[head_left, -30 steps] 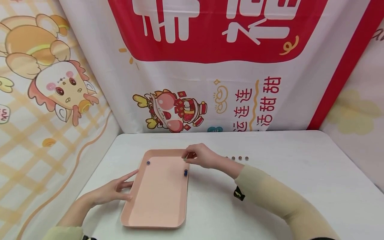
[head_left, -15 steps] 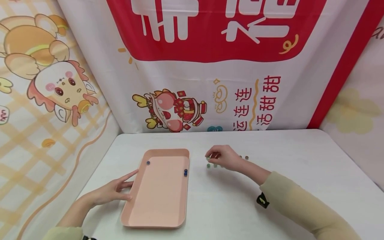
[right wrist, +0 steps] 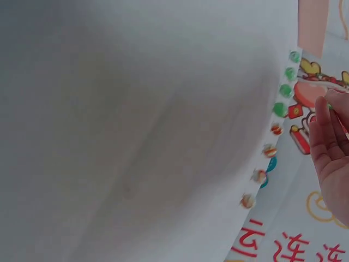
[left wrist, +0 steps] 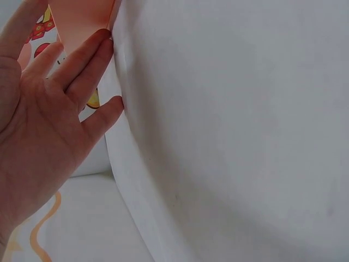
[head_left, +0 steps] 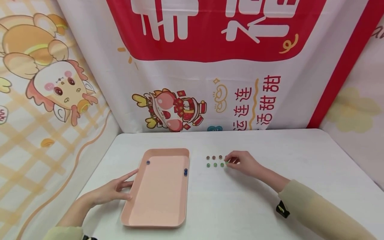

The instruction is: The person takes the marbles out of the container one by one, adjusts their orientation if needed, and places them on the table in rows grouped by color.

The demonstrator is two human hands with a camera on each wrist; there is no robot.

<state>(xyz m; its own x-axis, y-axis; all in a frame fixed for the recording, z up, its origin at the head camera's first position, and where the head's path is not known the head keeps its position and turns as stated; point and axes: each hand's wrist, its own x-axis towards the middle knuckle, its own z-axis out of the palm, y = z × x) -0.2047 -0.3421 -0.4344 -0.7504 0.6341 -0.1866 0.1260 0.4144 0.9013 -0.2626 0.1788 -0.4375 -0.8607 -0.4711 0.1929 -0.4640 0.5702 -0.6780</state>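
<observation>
My left hand [head_left: 111, 191] lies at the left side of the pink tray [head_left: 135, 190], fingers spread and straight, fingertips and thumb touching its rim. In the left wrist view the same fingers [left wrist: 90, 60] reach to the tray's edge. On the table right of the tray, my right hand [head_left: 244, 162] pinches a green marble [head_left: 227, 163] at the end of a row of green marbles [head_left: 215, 164]. Behind that row run brownish marbles [head_left: 214, 157], partly hidden by the hand. The right wrist view shows green marbles [right wrist: 287, 90] and red-and-clear swirled ones [right wrist: 270, 150].
Inside the tray, a blue marble [head_left: 148, 162] sits near the far left corner, and two dark blue ones [head_left: 185, 172] lie together along the right wall. The white table [head_left: 270, 146] ends at a printed cloth backdrop [head_left: 249, 70].
From the tray's far right edge, my right hand has moved right along the marbles. More green and brownish marbles now show behind its path. My left hand stays put on the tray.
</observation>
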